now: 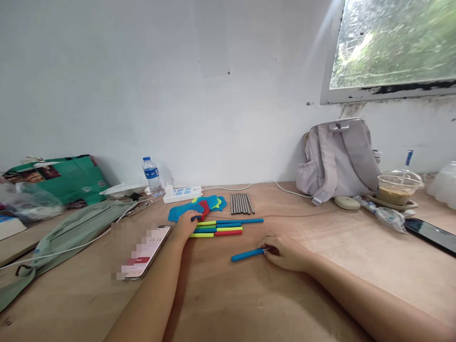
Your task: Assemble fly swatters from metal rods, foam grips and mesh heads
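Note:
My right hand [281,251] is closed around the near-right end of a blue tube [247,255], which lies low over the table and points left. Something thin and metallic shows by its fingertips. My left hand [185,224] reaches to the flat coloured pieces, its fingers curled at a red piece [204,210]; what they grip is hidden. Blue flat pieces [175,212] spread around it. Just right of that hand, blue, yellow-green and red tubes [228,232] lie in rows. Behind them several thin metal rods [242,204] are lined up side by side.
A phone [151,251] lies left of my left forearm, by a grey-green strap bag [74,232]. A power strip [182,194] and a water bottle [151,175] stand near the wall. Right: a backpack [338,161], a drink cup [395,187] and a dark phone [431,235].

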`<state>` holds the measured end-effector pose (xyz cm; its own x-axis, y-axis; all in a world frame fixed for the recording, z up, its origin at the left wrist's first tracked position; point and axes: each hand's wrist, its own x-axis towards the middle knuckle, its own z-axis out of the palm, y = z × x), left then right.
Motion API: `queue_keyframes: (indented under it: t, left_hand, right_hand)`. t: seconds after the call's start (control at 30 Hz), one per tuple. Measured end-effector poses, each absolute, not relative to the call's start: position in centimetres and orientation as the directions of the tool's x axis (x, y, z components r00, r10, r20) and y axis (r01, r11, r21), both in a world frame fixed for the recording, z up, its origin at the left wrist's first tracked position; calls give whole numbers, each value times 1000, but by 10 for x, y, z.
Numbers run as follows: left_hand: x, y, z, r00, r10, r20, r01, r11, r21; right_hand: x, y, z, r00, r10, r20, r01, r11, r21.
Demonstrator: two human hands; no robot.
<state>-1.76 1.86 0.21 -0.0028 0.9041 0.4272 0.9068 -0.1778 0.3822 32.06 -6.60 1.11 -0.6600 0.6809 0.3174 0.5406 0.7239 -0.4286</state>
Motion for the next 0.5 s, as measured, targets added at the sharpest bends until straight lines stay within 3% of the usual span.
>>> queue_keyframes:
  t: [0.5]
  left_hand:
    - [-19,21,-3,6,874,485,884,-231,405]
  right_hand:
    - [321,-63,8,-664,674,325,529,729,-434]
